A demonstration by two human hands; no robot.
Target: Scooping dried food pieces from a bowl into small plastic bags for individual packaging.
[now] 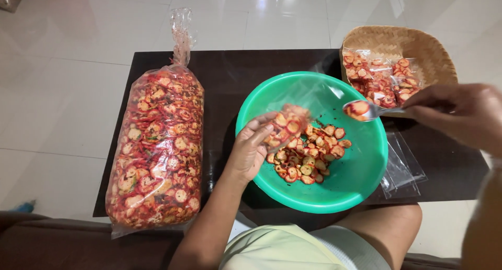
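Head view looks down on a low dark brown wooden table [230, 71] that stands on a shiny white tiled floor [63, 92]. In the middle of the table sits a big round green plastic bowl [361, 176], and a pile of red and yellow round chips [308, 155] lies on its bottom. The left hand [250, 151] reaches over the near rim of the bowl. Its fingers are closed around a small clear plastic bag [285, 124] that is partly full of the same chips, and the bag is held tilted above the pile. The right hand [460, 116] comes in from the right side. Its fingers are closed on the handle of a shiny metal spoon [374, 110], and the spoon holds 1 scoop of chips over the bowl, near the small bag but not touching it. On the left side of the table lies a long, fat clear plastic sack [157, 144] packed tight with chips, with its top twisted shut. At the far right corner sits a flat woven straw basket [413, 42], and little filled chip packets [379, 79] lie inside it. Next to the bowl on the right lie some flat empty clear bags [402, 168].
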